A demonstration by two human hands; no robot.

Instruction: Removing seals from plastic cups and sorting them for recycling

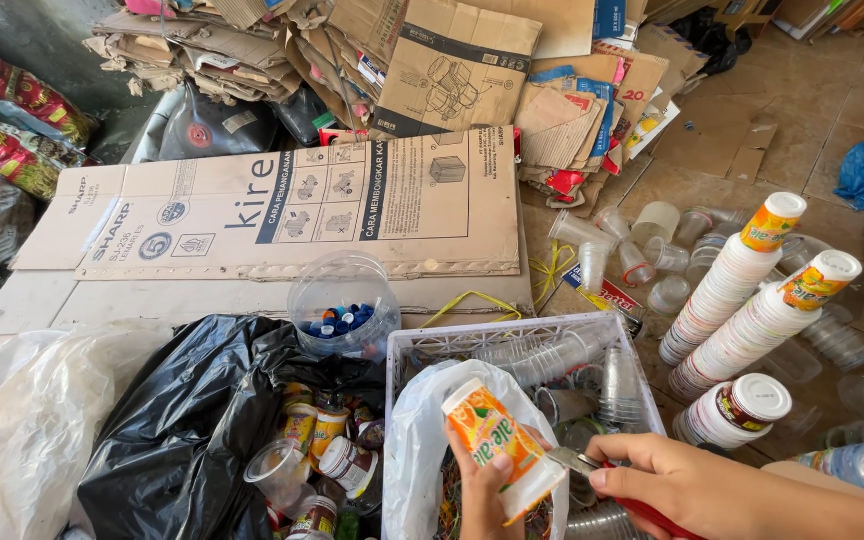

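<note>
Left hand (480, 490): closed around an orange cup (497, 445).
Right hand (697, 485): gripping a red-handled blade (592, 464) at the cup's rim.
Below: white crate (512, 337) on the floor (752, 150).

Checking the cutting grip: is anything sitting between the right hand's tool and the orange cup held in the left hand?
Nothing visible does. The left hand holds the orange cup tilted over the white crate, and the red-handled tool in the right hand already has its metal tip at the cup's side.

Orange-labelled cup (497, 440); flattened brown carton (282, 215) behind.
</note>
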